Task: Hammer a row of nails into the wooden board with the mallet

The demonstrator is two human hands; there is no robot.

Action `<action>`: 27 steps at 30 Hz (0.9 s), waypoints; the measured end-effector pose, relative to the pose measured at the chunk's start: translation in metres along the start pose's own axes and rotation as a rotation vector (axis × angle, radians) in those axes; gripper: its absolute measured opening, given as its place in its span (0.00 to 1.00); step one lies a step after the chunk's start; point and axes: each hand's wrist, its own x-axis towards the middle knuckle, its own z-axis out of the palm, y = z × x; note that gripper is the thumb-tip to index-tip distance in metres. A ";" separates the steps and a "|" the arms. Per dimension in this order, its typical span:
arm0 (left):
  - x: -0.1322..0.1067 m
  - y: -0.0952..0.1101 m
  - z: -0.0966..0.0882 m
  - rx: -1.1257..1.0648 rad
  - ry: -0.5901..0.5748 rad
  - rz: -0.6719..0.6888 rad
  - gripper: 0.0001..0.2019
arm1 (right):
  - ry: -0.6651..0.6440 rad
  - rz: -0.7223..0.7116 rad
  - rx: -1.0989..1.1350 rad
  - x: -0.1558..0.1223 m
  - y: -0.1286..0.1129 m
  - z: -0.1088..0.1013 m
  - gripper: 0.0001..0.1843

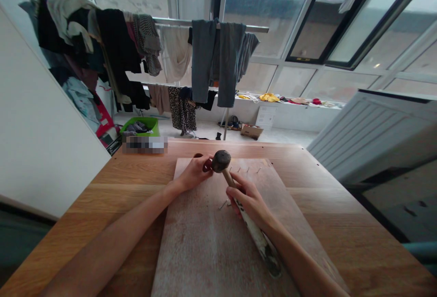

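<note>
My right hand [250,199] is wrapped round the wooden handle of a hammer [221,161], whose dark, blunt head is raised over the far part of a worn wooden board [194,242]. Close beside the head, on its left, my left hand [196,172] has its fingertips pinched together. The hammer head partly covers them, so what they hold cannot be made out. Several thin nails [247,170] stick up in a row near the board's far edge, right of the head. Under my right hand a loose nail [223,205] lies on the board.
The board rests on a wooden table [119,206]. A pixelated patch covers something at its far left corner. Beyond stand a green basket [150,126] with cloth, a drying rack with hanging clothes [201,60], and a cardboard box [251,131]. A white panelled piece [375,128] is at right.
</note>
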 end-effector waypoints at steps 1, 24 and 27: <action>0.000 -0.002 0.000 0.003 -0.007 0.001 0.13 | 0.004 -0.002 0.005 0.000 0.000 0.000 0.28; -0.031 0.098 0.011 0.777 -0.636 0.247 0.10 | 0.194 -0.033 0.038 -0.003 -0.007 -0.012 0.25; -0.031 0.097 0.006 0.802 -0.649 0.267 0.09 | 0.200 -0.022 0.027 -0.002 -0.005 -0.012 0.27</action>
